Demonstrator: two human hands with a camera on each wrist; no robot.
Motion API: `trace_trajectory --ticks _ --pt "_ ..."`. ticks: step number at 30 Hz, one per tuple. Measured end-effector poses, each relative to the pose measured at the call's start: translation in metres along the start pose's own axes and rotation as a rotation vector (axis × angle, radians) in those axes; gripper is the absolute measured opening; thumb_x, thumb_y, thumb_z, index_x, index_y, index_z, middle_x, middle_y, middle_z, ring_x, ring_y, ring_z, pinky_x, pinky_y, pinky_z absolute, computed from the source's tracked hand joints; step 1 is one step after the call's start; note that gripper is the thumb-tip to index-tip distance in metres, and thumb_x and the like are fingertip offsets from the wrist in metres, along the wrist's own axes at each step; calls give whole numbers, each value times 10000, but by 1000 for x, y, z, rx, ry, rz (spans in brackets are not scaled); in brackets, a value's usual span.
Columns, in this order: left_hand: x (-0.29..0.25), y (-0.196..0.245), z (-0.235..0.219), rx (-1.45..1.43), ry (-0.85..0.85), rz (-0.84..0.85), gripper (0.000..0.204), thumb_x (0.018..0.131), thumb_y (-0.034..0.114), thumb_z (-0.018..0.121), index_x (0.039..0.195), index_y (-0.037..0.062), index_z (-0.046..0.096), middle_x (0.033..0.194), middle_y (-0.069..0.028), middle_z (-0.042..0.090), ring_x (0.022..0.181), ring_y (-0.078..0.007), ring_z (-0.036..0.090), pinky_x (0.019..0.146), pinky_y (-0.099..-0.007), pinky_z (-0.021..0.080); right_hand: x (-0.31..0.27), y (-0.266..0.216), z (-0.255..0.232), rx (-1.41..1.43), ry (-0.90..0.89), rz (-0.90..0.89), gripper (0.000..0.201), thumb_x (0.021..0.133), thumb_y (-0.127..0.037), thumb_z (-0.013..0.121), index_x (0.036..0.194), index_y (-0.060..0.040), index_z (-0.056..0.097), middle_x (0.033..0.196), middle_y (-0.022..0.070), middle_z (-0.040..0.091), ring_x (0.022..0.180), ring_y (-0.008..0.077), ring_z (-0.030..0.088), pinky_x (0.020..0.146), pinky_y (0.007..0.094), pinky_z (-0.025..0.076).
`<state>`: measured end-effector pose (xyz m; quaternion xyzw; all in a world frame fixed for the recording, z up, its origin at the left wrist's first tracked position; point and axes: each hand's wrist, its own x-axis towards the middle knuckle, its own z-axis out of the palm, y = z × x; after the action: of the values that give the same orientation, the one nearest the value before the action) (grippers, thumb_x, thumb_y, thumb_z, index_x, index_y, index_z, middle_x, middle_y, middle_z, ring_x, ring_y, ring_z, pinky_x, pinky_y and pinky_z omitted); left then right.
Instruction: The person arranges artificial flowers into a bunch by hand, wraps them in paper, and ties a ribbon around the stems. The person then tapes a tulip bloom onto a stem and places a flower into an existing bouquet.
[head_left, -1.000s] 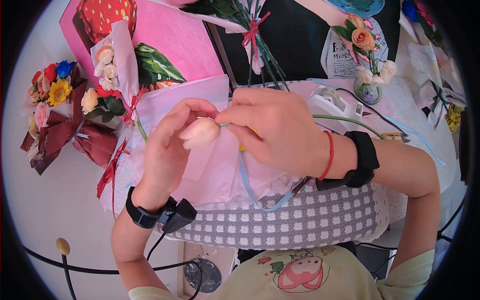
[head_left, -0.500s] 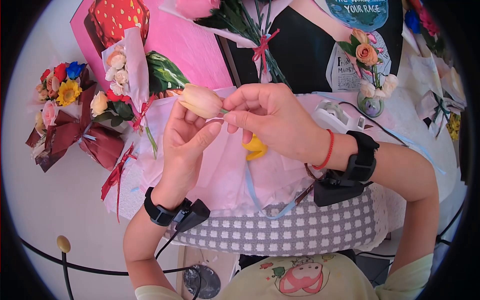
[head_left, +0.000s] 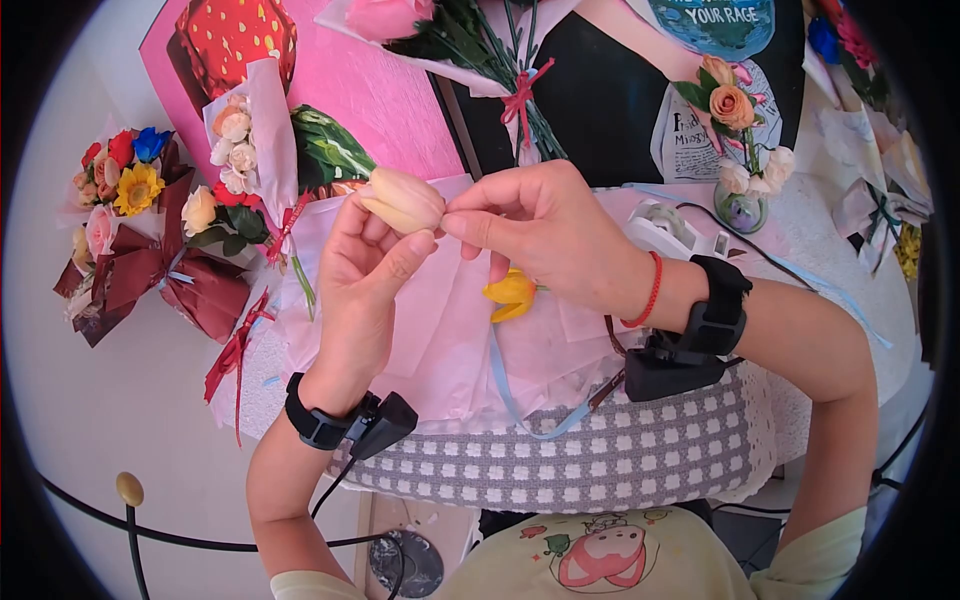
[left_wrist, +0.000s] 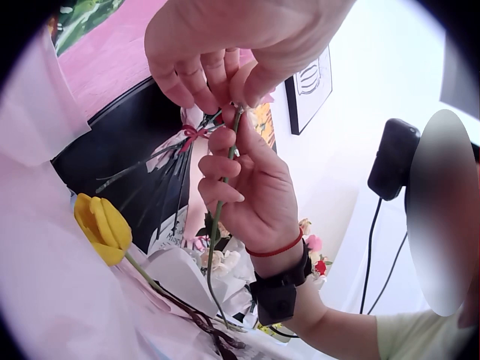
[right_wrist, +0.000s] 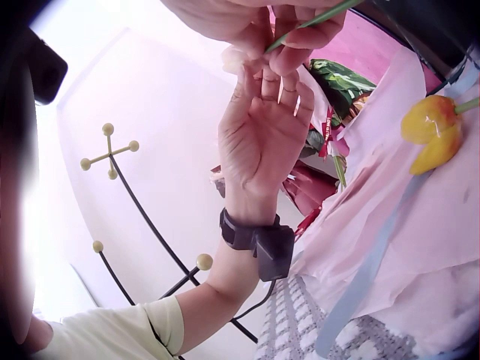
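Note:
A pale pink-cream tulip is held between both hands, its bloom tilted up to the left. My left hand holds the bloom, with fingers behind it and the thumb at its lower edge. At the base of the bloom, my right hand pinches the stem between thumb and forefinger. The green stem runs down past the right palm in the left wrist view. Below the right hand lies a yellow tulip on pink wrapping paper; the right wrist view also shows this yellow bloom.
A light blue ribbon trails over the paper and the grey checked cloth. At right stand a white tape dispenser and a small glass vase of flowers. Wrapped bouquets lie at left, before a pink painting.
The bloom has risen and turned from pointing down-left to up-left. My left thumb has come to its lower edge, and the right hand has shifted, uncovering the yellow tulip.

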<state>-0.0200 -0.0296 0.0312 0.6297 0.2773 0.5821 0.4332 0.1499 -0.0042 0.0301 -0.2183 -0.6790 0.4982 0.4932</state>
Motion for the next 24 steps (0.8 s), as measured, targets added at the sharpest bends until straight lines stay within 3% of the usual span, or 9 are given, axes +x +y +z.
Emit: trace_trajectory --ticks 5,8,16,24 --pt "1 1 1 -12 12 -12 353 789 -7 581 1114 31 449 1062 -66 559 999 -130 518 880 -274 385 0 6 1 -43 20 -96 171 777 -113 572 799 47 630 613 55 587 481 86 510 462 220 416" --pt "1 0 2 -20 18 2 352 784 -14 585 1107 31 452 1059 -65 561 995 -131 521 882 -269 384 0 5 0 -257 37 -244 179 765 -107 579 826 55 626 615 63 595 498 87 516 477 225 419" --pt "3 1 -1 35 -12 1 353 782 -16 586 1104 33 449 1052 -61 562 993 -134 523 882 -274 383 8 2 -12 76 -114 93 161 770 -150 611 835 -15 670 726 39 630 573 88 566 478 198 434" --pt "2 -3 0 41 -48 24 387 785 -18 582 1138 36 431 1045 -65 558 983 -134 530 858 -273 401 7 -2 -10 96 -105 113 158 769 -134 620 847 -4 664 702 40 629 561 66 552 491 182 413"
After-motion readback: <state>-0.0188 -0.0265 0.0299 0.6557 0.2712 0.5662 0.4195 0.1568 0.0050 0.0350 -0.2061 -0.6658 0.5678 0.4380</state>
